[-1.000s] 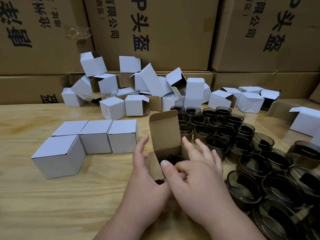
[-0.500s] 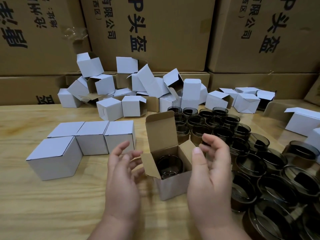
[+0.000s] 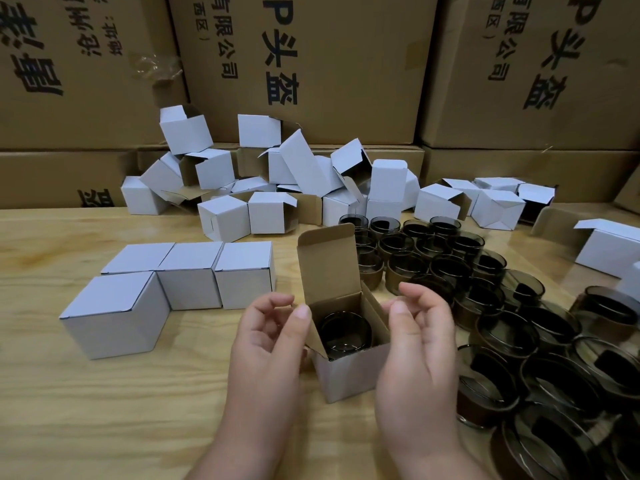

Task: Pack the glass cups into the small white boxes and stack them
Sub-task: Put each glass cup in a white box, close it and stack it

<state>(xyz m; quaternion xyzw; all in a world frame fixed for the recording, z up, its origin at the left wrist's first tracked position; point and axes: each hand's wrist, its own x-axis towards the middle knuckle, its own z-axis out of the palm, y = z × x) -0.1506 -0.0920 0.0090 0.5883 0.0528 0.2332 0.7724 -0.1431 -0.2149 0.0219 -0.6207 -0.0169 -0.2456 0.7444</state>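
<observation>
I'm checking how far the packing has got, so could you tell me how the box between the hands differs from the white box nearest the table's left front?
The open box has its lid flap standing up, showing brown inner card; the closed box shows only white faces. A dark glass cup is visible inside the open box; the closed box's contents are hidden. The open box stands alone between the hands; the closed box adjoins a row of three. Both are small white cartons of similar size on the wooden table.

Light wooden table (image 3: 104,410), stacked brown cartons (image 3: 346,64) with black print behind

A glass cup (image 3: 344,332) sits in the open box (image 3: 349,372), closed boxes (image 3: 187,282) left, cups (image 3: 519,323) right.
</observation>
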